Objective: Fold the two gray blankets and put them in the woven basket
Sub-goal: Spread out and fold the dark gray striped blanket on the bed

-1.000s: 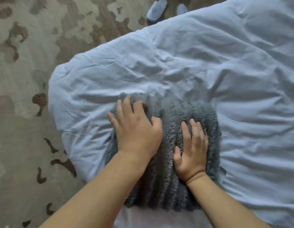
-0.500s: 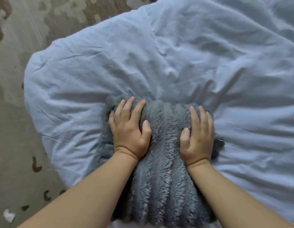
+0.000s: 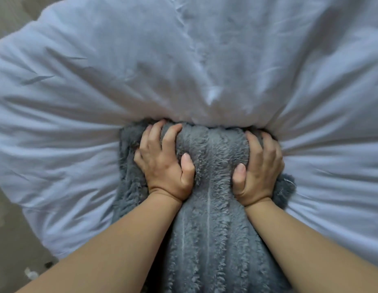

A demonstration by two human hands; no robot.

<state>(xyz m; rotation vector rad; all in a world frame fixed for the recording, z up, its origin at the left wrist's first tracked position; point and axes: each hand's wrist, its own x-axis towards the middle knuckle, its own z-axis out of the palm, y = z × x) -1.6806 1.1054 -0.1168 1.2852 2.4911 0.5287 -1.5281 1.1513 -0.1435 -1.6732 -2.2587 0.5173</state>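
Note:
A fluffy gray ribbed blanket [image 3: 211, 208] lies folded in a thick bundle on the white duvet, running from the bottom edge up to mid-frame. My left hand [image 3: 164, 163] grips its far left part, fingers curled over the top fold and thumb dug into the pile. My right hand [image 3: 258, 168] grips the far right part the same way. Both forearms reach in from the bottom. I see only one gray blanket, and the woven basket is out of view.
The rumpled white duvet [image 3: 183, 70] fills most of the view and is dented where the blanket presses in. Patterned brownish carpet [image 3: 10, 240] shows along the left edge and the bottom left corner.
Both hands went from lying flat on the blanket to curling their fingers round its far edge. The view moved closer, and the slippers and much of the carpet left the frame.

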